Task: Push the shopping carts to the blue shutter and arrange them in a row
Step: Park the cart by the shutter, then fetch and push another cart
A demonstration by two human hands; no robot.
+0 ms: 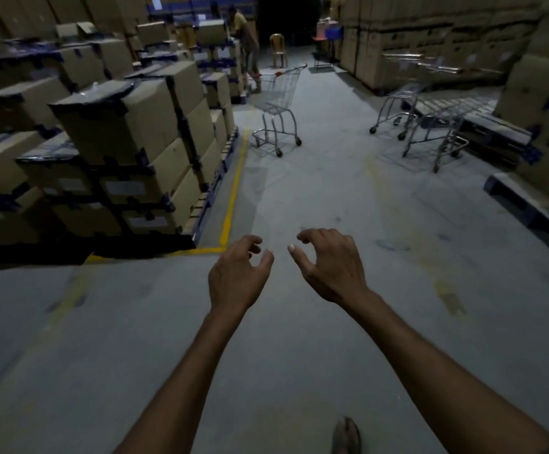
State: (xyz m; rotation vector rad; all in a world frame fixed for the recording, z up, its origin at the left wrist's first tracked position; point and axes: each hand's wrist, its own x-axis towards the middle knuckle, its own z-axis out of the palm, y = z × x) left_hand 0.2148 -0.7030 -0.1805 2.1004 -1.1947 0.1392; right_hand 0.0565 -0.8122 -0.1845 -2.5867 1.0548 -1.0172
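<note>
The left hand (pixel 237 273) and right hand (pixel 328 268) reach forward over the concrete floor (pixel 315 198), fingers loosely curled, holding nothing. Well ahead, a lone shopping cart (pixel 279 103) stands near stacked cardboard boxes (pixel 119 126). A cluster of carts (pixel 430 122) stands to its right.

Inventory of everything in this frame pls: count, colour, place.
lone cart: 1, silver wire, mid-aisle ahead
cart cluster: at least 2, silver, blurred, right side
cardboard boxes: many, brown with blue bands, stacked left and right
chair: 1, tan, far end of aisle
other person: 1, far back by left stacks
yellow line: 1, on floor edging left stacks
foot: 1, bottom edge
left hand: 1, empty, loosely curled, low centre
right hand: 1, empty, loosely curled, beside it
</note>
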